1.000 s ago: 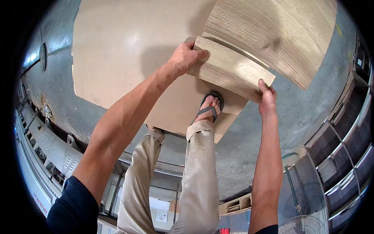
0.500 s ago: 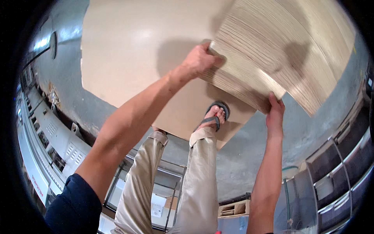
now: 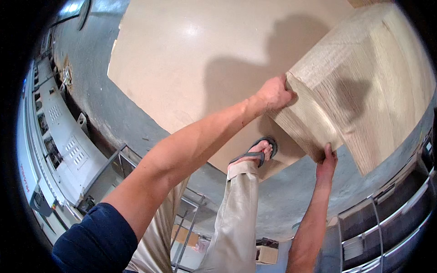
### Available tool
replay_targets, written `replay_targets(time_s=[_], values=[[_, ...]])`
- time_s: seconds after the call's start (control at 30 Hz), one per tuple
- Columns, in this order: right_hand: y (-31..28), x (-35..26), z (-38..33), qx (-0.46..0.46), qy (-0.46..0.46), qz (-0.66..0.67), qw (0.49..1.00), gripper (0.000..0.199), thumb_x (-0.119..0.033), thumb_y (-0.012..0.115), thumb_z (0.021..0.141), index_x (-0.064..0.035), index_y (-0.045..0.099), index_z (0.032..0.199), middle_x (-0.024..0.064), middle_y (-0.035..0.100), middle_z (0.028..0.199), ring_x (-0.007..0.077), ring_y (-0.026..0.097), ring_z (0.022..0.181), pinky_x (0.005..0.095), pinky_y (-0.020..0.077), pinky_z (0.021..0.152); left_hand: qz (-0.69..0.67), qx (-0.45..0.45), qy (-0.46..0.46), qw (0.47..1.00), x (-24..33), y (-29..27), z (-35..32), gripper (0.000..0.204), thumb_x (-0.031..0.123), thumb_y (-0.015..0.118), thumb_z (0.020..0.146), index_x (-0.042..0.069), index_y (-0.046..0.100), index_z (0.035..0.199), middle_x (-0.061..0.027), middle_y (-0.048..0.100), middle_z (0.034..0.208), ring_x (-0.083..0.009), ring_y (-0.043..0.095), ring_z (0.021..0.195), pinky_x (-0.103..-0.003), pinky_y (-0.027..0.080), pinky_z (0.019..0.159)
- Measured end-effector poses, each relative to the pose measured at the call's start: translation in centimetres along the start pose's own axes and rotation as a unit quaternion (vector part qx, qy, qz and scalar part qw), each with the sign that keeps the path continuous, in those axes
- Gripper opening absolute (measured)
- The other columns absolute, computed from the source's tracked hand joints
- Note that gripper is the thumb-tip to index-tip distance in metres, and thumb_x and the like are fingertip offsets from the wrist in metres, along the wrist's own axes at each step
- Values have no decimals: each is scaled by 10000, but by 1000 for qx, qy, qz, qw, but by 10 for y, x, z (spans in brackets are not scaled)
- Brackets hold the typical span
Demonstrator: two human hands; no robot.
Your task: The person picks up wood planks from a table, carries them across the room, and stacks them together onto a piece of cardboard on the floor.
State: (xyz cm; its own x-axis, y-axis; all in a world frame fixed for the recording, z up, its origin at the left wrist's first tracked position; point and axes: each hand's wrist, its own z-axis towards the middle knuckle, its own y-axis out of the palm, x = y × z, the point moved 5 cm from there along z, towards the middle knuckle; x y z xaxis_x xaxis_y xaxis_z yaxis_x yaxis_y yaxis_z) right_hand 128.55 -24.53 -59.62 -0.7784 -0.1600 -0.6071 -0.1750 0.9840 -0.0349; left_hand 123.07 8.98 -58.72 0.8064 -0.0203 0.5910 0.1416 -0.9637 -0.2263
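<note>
My left hand [image 3: 276, 93] is closed on the near left corner of a wood-grain sheet [image 3: 314, 119], with the thumb on top. My right hand [image 3: 327, 163] grips the near edge of the same sheet, thumb above and fingers largely hidden below. The sheet is tilted and bends slightly. Beyond and to the right, a larger wood-grain surface [image 3: 387, 91] adjoins it; I cannot tell whether they are one piece. Under them lies a wide plain beige board [image 3: 173, 68], with my sandalled foot [image 3: 260, 152] on its near edge.
A long grey machine [image 3: 68, 141] stands along the left. Near my legs is a dark metal frame [image 3: 189, 214]. A rack with dark compartments [image 3: 364, 241] curves along the lower right, and a small light-brown box [image 3: 266, 255] sits below. Grey floor [image 3: 291, 200] borders the beige board.
Both hands and the wood-grain sheet have shifted right and nearer in the picture. More of the beige board shows on the left. The whole view has also shifted.
</note>
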Motion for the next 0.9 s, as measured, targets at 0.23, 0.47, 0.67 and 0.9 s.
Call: replay_targets(time_s=[0.23,0.47,0.67,0.9], values=[[-3,0,-2,68,-1,10,998,476,-253,608,930,-14,482,1322,64,546,1273,200,497,1161,358,359,1023,17,-13,41,999,4,-4,1,474,291,589,819,-46,537,1148,-265,634,1024,-396,600,990,-433,466,873],[4,-2,-4,43,4,-14,999,496,-310,562,954,-16,460,1342,71,524,1300,196,475,1188,355,341,1035,7,-28,20,999,-2,-4,3,464,284,588,819,-48,544,1140,-259,641,1006,-394,608,974,-432,472,870],[-10,0,2,30,9,-7,999,551,-357,521,967,21,422,1356,88,488,1335,209,449,1225,372,325,1054,2,-26,32,999,-1,-2,4,478,301,613,793,-30,557,1133,-256,644,987,-402,611,955,-432,477,858],[-16,-1,6,38,16,-10,999,574,-378,563,941,23,443,1334,88,505,1319,220,456,1224,384,341,1045,-5,1,52,999,3,-2,1,513,324,653,740,-35,572,1097,-271,641,968,-416,608,953,-446,478,846]])
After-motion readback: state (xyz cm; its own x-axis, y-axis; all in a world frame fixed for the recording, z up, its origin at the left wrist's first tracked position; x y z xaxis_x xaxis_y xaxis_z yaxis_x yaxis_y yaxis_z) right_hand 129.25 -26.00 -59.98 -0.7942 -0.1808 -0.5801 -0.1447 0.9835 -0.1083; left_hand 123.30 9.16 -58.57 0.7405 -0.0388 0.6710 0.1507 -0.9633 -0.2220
